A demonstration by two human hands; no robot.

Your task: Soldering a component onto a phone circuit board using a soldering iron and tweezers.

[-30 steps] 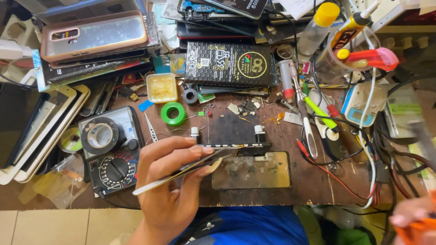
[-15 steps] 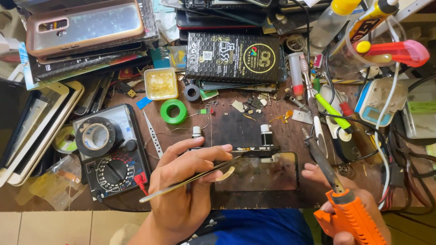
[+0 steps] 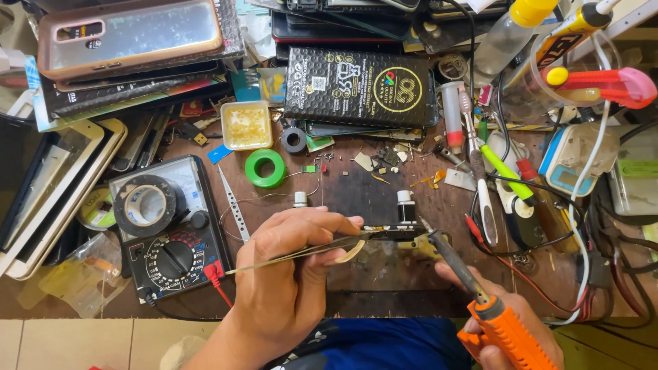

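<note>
The left hand (image 3: 288, 274) pinches thin metal tweezers (image 3: 301, 250) shut on a small, likely fragile circuit board (image 3: 384, 233), best gripped edgewise; the right hand (image 3: 510, 322) clasps an orange-handled soldering iron (image 3: 480, 294).

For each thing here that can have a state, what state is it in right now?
Left hand: pinching the tweezers.
Tweezers: squeezed, tips at the small circuit board.
Small circuit board: clamped in the holder.
Right hand: gripping the soldering iron.
Soldering iron: tilted, tip at the board.
Multimeter: lying flat, tape roll on it.
Green tape roll: lying flat.
</note>
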